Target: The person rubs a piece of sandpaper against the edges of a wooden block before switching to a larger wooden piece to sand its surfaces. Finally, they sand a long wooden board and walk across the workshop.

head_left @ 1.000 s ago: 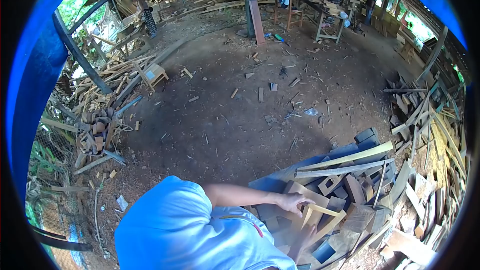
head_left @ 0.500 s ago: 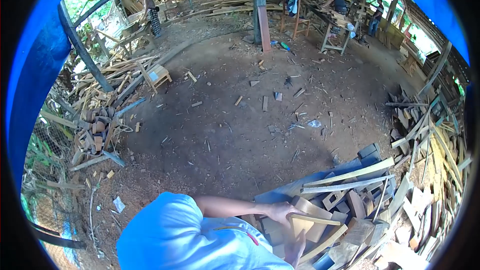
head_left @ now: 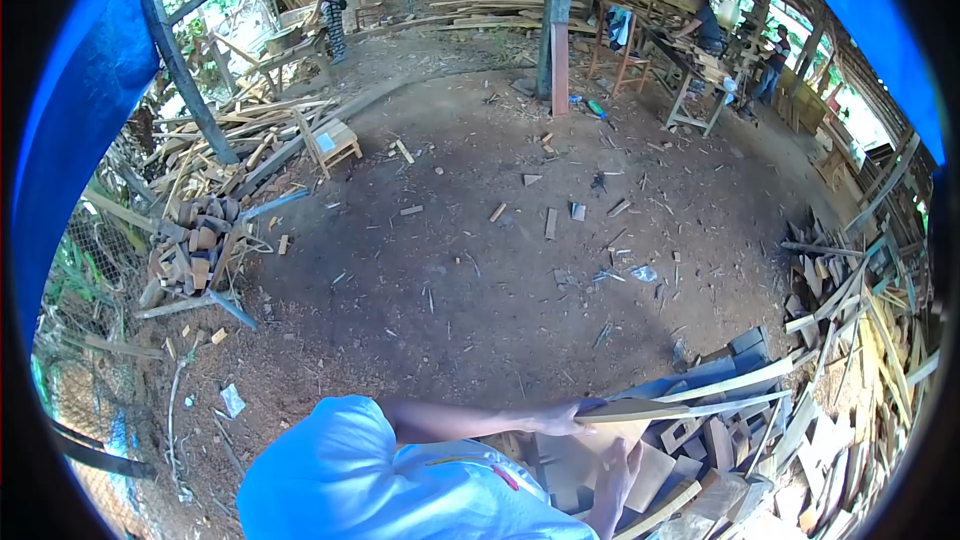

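Observation:
My left hand (head_left: pixel 558 420) reaches out from my light blue sleeve and grips the near end of a flat brown wooden board (head_left: pixel 630 410), held above a heap of wood offcuts (head_left: pixel 745 430). Just below, my right hand (head_left: pixel 616 470) presses its fingers against the board's pale underside. Under both hands lie tan square blocks (head_left: pixel 565 465). Two long pale slats (head_left: pixel 735 382) rest across the heap, just beyond the board.
A bare dirt floor (head_left: pixel 480 270) strewn with chips stretches ahead. A small wooden stool (head_left: pixel 335 143) and a block pile (head_left: pixel 195 250) sit to the left. A post (head_left: pixel 553 15) stands at the back. People work at a bench (head_left: pixel 700 55). Planks lean at the right (head_left: pixel 870 330).
Both hands have raised the wooden piece off the heap and turned it flatter. The view has shifted, so the floor and the far workshop sit lower in the frame.

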Demonstrator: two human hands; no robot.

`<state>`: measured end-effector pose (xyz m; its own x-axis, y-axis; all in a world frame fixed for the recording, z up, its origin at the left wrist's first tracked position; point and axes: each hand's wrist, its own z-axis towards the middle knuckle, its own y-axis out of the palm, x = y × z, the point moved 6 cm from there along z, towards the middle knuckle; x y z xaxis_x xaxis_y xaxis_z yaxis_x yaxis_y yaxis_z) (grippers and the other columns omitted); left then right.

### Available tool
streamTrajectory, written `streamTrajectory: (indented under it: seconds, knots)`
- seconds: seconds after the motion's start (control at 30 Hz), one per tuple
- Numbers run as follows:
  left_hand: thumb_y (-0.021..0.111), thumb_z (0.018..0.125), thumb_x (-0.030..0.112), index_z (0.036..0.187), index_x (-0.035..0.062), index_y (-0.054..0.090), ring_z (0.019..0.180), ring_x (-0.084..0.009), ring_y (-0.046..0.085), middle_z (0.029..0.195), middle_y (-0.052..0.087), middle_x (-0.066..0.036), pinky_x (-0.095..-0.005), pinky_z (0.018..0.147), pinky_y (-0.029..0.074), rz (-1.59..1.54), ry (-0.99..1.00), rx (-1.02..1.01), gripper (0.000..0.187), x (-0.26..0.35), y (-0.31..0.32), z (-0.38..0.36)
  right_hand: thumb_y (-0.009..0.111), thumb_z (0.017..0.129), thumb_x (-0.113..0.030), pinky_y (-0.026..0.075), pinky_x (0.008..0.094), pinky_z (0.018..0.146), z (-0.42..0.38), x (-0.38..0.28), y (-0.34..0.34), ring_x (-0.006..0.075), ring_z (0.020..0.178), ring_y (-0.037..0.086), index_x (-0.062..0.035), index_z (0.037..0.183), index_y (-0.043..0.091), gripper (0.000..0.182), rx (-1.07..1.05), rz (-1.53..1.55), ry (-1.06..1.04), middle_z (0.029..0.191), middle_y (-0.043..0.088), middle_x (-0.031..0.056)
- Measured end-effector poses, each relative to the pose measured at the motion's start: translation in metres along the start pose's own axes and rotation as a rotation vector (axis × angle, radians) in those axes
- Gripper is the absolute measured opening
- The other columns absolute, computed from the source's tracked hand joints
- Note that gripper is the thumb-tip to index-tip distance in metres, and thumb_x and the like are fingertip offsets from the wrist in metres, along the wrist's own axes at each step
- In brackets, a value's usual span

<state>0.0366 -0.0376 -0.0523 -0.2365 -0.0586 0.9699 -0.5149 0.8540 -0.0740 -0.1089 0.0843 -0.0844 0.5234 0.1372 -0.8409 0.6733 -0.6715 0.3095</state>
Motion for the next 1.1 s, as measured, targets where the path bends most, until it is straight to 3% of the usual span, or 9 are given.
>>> streamTrajectory:
  seconds: [0.13,0.2,0.23,0.33,0.5,0.57,0.83,1.0,1.1]
  knots:
    - [0.064,0.09,0.021,0.146,0.0066,0.036,0.125,-0.0269,0.05,0.138,0.051,-0.017,-0.0371,0.105,0.038,-0.06,0.066,0.049,0.064,-0.003,-0.024,-0.01,0.063,0.092,-0.016,0.061,0.0324,0.062,0.002,-0.006,0.032,0.0161,0.101,0.061,-0.0143,0.137,0.041,0.05,-0.034,-0.028,-0.022,0.122,0.055,0.0033]
    - [0.064,0.091,0.023,0.147,0.0059,0.035,0.128,-0.0267,0.047,0.14,0.049,-0.018,-0.0376,0.107,0.036,-0.082,0.102,0.052,0.064,-0.009,-0.033,-0.015,0.06,0.093,-0.014,0.05,0.0442,0.086,0.004,-0.007,0.051,0.0222,0.115,0.051,-0.0112,0.14,0.04,0.05,-0.159,-0.054,-0.042,0.127,0.051,0.0067]
    - [0.064,0.092,0.023,0.147,0.0058,0.035,0.128,-0.027,0.047,0.14,0.049,-0.018,-0.0374,0.107,0.036,-0.086,0.09,0.083,0.065,-0.013,-0.039,-0.018,0.06,0.093,-0.014,0.05,0.0442,0.086,0.006,-0.005,0.057,0.0222,0.115,0.051,-0.0112,0.14,0.04,0.05,-0.161,-0.054,-0.039,0.127,0.051,0.0067]
    - [0.064,0.092,0.025,0.146,0.0053,0.035,0.128,-0.0275,0.047,0.14,0.049,-0.017,-0.0371,0.108,0.035,-0.075,0.045,0.138,0.065,-0.026,-0.053,-0.03,0.061,0.093,-0.015,0.054,0.0411,0.078,0.009,0.004,0.074,0.0223,0.114,0.052,-0.0102,0.138,0.04,0.05,-0.186,-0.056,0.018,0.127,0.05,0.0073]
    - [0.064,0.092,0.027,0.147,0.0053,0.034,0.128,-0.0276,0.046,0.14,0.048,-0.017,-0.0375,0.107,0.036,-0.095,0.1,0.227,0.066,-0.027,-0.064,-0.052,0.062,0.093,-0.015,0.054,0.0413,0.078,0.008,0.013,0.089,0.0208,0.116,0.05,-0.0117,0.139,0.04,0.051,-0.258,-0.107,0.03,0.127,0.05,0.0046]
    - [0.063,0.093,0.026,0.147,0.0049,0.034,0.128,-0.0275,0.046,0.14,0.048,-0.018,-0.0369,0.107,0.036,-0.099,0.091,0.248,0.065,-0.02,-0.061,-0.064,0.065,0.091,-0.017,0.061,0.0305,0.063,0.005,0.01,0.093,0.0183,0.1,0.063,-0.0113,0.137,0.041,0.052,-0.231,-0.08,0.036,0.124,0.055,0.006]
    - [0.063,0.093,0.027,0.147,0.0054,0.034,0.126,-0.0265,0.048,0.139,0.049,-0.018,-0.0353,0.105,0.037,-0.042,0.051,0.309,0.065,-0.008,-0.033,-0.09,0.066,0.091,-0.02,0.062,0.0318,0.064,-0.009,0.014,0.067,0.0176,0.096,0.065,-0.0105,0.135,0.043,0.051,-0.341,-0.089,0.056,0.118,0.057,0.0058]
    - [0.064,0.092,0.031,0.147,0.0079,0.036,0.125,-0.0273,0.049,0.138,0.05,-0.018,-0.0359,0.105,0.039,-0.005,0.128,0.287,0.066,-0.002,-0.008,-0.103,0.064,0.092,-0.032,0.061,0.0304,0.058,-0.018,0.034,0.04,0.0163,0.087,0.067,-0.0107,0.132,0.045,0.05,-0.335,-0.027,0.151,0.11,0.061,0.006]
    - [0.065,0.091,0.031,0.146,0.0061,0.036,0.125,-0.0269,0.05,0.139,0.049,-0.018,-0.0362,0.105,0.038,0.008,0.053,0.207,0.067,0.016,0.004,-0.118,0.064,0.091,-0.038,0.061,0.031,0.056,-0.027,0.033,0.031,0.0166,0.087,0.067,-0.011,0.132,0.045,0.053,-0.335,-0.068,0.141,0.109,0.061,0.0056]
